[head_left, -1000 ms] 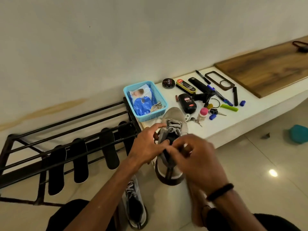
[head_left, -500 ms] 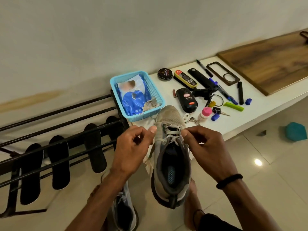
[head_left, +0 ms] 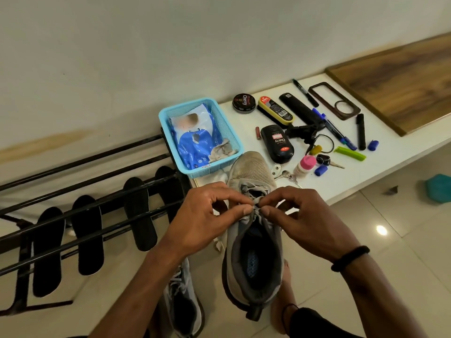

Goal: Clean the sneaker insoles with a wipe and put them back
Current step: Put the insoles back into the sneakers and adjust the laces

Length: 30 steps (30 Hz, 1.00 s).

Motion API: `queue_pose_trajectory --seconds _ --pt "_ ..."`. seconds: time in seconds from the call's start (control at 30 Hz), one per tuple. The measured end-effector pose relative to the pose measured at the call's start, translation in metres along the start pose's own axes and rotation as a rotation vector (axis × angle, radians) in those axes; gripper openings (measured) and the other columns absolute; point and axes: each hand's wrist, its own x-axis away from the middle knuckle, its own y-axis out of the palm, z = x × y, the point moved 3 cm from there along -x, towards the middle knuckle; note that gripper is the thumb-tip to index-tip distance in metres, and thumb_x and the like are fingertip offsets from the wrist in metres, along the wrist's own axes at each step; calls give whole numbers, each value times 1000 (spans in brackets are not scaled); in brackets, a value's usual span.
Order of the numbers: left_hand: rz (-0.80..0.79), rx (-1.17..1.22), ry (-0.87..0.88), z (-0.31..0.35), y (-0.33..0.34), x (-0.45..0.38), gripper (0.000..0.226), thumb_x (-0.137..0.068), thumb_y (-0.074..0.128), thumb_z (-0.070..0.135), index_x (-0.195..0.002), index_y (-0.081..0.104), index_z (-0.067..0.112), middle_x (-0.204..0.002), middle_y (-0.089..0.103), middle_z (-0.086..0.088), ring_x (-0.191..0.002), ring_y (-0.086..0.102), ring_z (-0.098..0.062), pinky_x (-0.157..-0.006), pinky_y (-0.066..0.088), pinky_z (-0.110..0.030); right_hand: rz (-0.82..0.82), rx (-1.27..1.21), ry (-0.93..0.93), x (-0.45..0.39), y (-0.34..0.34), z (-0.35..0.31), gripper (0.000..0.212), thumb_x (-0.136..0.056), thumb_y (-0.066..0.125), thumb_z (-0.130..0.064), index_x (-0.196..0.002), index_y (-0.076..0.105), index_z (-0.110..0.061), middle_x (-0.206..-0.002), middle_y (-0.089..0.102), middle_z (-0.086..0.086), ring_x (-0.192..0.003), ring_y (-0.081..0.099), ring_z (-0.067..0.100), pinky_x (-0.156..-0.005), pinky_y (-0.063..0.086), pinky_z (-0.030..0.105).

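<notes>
Two hands, left [head_left: 207,215] and right [head_left: 305,215], pinching the laces [head_left: 256,208] of the sneaker [head_left: 253,240] between them

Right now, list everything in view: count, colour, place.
grey mesh sneaker: 1, grey, held in front, toe on the ledge
second grey sneaker: 1, floor, lower centre
black insoles: 4, hanging on the rack
black metal rack: 1, left
blue plastic basket: 1, ledge, left end
blue-and-white wipes pack: 1, in the basket
crumpled used wipe: 1, greyish, in the basket
round polish tin: 1, black, ledge
black polish bottle: 1, ledge
pink-capped bottle: 1, ledge
wooden board: 1, brown, right
pens, caps, keys: several, ledge
left hand: pinches the laces
right hand: pinches the laces
</notes>
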Motion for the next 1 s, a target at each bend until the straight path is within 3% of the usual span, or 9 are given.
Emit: queue_pose_trajectory --seconds 0.23,0.4,0.53,0.67,0.8,0.9,1.0 --pt "24 -123 7 4 2 -1 17 -91 74 43 -102 79 32 -90 71 11 -83 67 -13 -68 55 -32 72 199 -97 -4 16 -10 5 -102 50 -27 -104 55 -26 -101 57 -12 -94 50 3 -76 40 15" --pt "33 -143 -10 6 7 -2 12 -94 72 41 -98 75 30 -91 69 12 -84 64 -10 -69 53 -28 134 153 -95 1 15 -7 7 -104 46 -25 -105 53 -25 -101 57 -12 -94 52 4 -76 45 16" --pt "20 -214 15 10 12 1 11 -104 57 35 -100 61 26 -96 59 15 -91 57 -4 -75 43 -18 160 117 -103 0 15 -6 7 -104 47 -22 -102 53 -25 -98 59 -9 -90 54 9 -74 49 26" --pt "48 -111 -3 8 15 4 13 -108 50 30 -103 58 21 -97 59 12 -92 58 -9 -77 47 -26 161 34 -70 -3 14 -5 7 -103 49 -22 -102 56 -25 -98 62 -8 -91 59 12 -76 55 37" --pt "58 -23 -12 7 13 3 12 -105 57 31 -102 65 23 -96 64 10 -88 61 -12 -72 49 -25 200 -87 6 -9 10 -3 14 -99 56 -35 -112 61 -32 -97 67 -12 -89 65 7 -74 58 29" --pt "125 30 -42 5 11 2 12 -104 59 29 -108 70 26 -93 69 12 -79 64 -6 -68 44 -14 167 33 -23 -13 12 -4 17 -98 60 -33 -113 66 -36 -98 66 -18 -91 62 2 -72 53 19" --pt "134 -12 -61 0 11 1 17 -102 63 31 -116 73 32 -96 71 14 -79 62 -1 -68 41 -10 188 57 -42 -14 14 -5 10 -99 60 -26 -103 68 -30 -97 67 -17 -92 62 5 -75 56 29"
